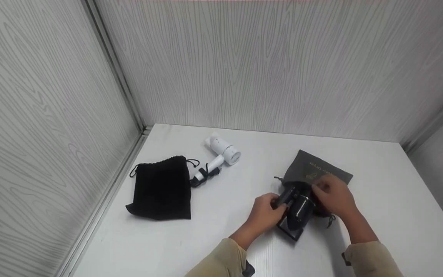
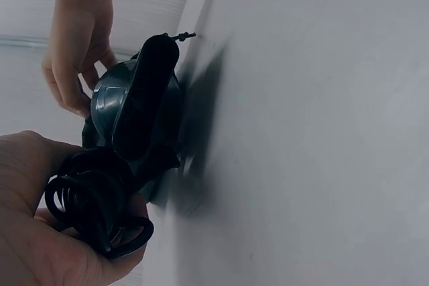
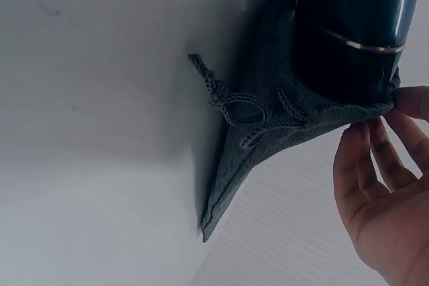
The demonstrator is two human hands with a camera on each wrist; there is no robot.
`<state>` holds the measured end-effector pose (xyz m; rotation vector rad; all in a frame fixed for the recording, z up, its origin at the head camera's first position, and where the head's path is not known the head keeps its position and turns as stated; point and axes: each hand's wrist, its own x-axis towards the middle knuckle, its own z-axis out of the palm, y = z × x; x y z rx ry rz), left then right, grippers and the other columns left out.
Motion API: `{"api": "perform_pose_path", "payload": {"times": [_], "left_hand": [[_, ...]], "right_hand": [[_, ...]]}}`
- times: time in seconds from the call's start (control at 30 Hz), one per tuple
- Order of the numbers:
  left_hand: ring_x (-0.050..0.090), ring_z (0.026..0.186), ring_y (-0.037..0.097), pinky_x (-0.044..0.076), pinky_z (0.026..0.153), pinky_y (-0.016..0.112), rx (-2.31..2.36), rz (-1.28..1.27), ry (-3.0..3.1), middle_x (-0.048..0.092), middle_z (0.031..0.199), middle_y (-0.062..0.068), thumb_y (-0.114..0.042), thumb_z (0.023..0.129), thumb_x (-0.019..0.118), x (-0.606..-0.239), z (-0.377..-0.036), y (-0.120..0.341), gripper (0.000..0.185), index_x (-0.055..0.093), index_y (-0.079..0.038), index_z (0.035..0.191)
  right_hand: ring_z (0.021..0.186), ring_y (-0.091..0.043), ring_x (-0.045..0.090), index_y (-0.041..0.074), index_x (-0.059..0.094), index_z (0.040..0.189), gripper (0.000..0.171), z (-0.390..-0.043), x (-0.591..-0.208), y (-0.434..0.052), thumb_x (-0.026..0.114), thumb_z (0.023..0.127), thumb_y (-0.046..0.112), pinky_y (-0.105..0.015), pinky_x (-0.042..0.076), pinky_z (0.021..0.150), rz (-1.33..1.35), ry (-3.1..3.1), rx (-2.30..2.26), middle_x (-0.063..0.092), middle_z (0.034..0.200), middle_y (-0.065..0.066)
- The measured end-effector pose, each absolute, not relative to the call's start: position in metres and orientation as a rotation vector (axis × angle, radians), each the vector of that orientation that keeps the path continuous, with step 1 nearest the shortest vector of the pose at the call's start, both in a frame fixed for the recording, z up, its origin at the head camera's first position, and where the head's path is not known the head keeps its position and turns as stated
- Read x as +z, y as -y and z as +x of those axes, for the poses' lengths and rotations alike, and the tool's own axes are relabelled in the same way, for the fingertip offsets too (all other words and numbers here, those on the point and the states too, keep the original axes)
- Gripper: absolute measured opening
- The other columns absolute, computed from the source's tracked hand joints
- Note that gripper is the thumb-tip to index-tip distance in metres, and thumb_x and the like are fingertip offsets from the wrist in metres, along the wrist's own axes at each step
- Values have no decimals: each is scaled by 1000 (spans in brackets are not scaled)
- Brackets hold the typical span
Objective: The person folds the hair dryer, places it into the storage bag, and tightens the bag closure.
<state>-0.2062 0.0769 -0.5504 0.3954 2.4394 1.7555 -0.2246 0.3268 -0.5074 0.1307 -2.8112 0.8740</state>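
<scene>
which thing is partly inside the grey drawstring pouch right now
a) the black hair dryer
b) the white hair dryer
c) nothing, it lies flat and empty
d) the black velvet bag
a: the black hair dryer sits with its barrel in the mouth of the grey pouch, whose rim the right hand pinches while the left hand grips the dryer's coiled cord end; the white hair dryer and the black bag lie apart to the left.

A glossy black hair dryer (image 1: 298, 209) with a thin gold ring is lying on the white table, its barrel sitting partly inside the mouth of a grey drawstring pouch (image 1: 313, 169), its coiled black cord (image 2: 94, 205) bunching at the handle end.
</scene>
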Motion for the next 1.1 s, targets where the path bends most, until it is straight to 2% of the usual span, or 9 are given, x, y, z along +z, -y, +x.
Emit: {"api": "perform_pose_path", "payload": {"times": [0.43,0.63,0.77,1.1], "left_hand": [[63,86,5,55,77,23,1808,430,-2478,75,100,6,-17,96,73,-552,-210,-84,19,72,-2,107],[67,94,9,57,83,25,1811,397,-2491,75,106,8,-19,97,74,-552,-211,-85,24,72,-1,113],[67,101,10,56,88,27,1776,346,-2508,75,110,7,-23,98,72,-551,-210,-85,31,71,-1,119],[66,103,11,57,88,28,1803,297,-2486,73,113,7,-24,98,72,-547,-208,-85,32,69,-2,122]], "right_hand": [[90,-22,65,11,78,98,6,-219,-505,-306,74,97,16,-46,55,83,210,2768,846,69,101,-5],[88,-19,64,16,77,93,4,-216,-507,-297,75,96,15,-44,55,81,251,2764,823,67,98,-2],[87,-17,65,16,77,95,4,-212,-508,-292,75,97,16,-42,55,80,281,2770,813,67,98,0],[88,-16,64,13,77,98,6,-210,-512,-289,75,98,18,-42,55,80,278,2773,810,67,100,0]]}}
